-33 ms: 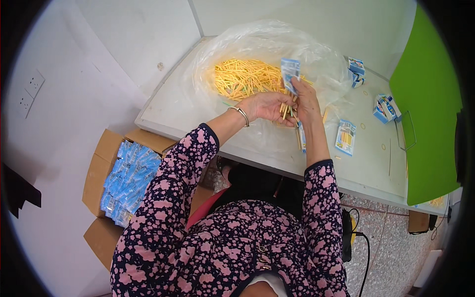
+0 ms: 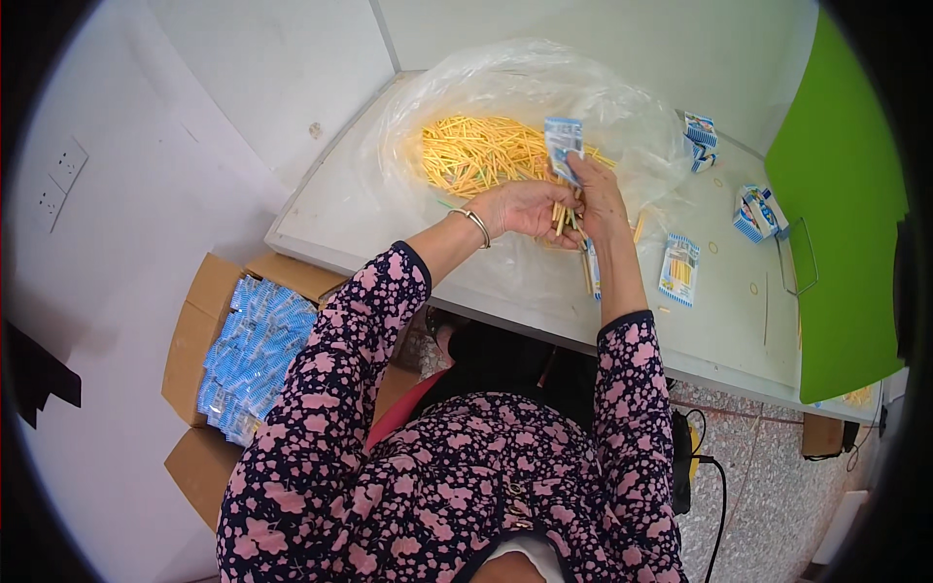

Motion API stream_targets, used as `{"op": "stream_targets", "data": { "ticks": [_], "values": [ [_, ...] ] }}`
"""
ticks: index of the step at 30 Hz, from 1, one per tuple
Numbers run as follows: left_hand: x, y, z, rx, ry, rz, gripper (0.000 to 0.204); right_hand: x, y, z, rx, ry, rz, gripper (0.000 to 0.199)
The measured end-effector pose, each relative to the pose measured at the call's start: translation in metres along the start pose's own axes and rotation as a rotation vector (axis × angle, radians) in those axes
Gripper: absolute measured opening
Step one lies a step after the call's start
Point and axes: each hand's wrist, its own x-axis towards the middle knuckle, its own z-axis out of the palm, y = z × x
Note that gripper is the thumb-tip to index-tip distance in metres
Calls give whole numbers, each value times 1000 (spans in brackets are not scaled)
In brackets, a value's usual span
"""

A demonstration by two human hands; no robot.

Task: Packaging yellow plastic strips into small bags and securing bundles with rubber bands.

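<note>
Blue-and-white packet [image 2: 563, 144] is shifting slightly left, between the tabletop's [image 2: 719, 316] near and far edges; right grip [image 2: 600, 197] is pinching its lower end, left grip [image 2: 530, 207] clasping yellow sticks [image 2: 559, 216] below, handling evidently continuing.

Sticks [image 2: 476, 151] on plastic film [image 2: 525, 66], packet [image 2: 678, 270] right; carton [image 2: 188, 340] left before table [image 2: 724, 325].

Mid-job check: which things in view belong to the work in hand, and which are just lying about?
In the work, or likely so:
- yellow sticks in the left hand
- blue-and-white packet in the right hand
- stick pile on the clear plastic bag
- open carton of blue packets

Apparently not:
- green panel
- black cable
- wall sockets
</note>
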Motion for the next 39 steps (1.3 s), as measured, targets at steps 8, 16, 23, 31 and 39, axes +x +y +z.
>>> {"op": "stream_targets", "data": {
  "ticks": [8,16,23,31,39],
  "values": [
    [0,4,3,-18,123,69,16,2,-4,2,-152,-82,90,19],
    [17,-3,32,31,343,492,19,-15,28,-2,384,292,-262,20],
    [37,-39,48,-16,462,788,15,-18,32,6,599,392,-240,26],
    [40,-45,59,43,596,1011,8,-13,40,0,680,298,-232,32],
    [27,-44,50,-20,458,874,15,-12,38,4,717,335,-219,28]
  ]
}}
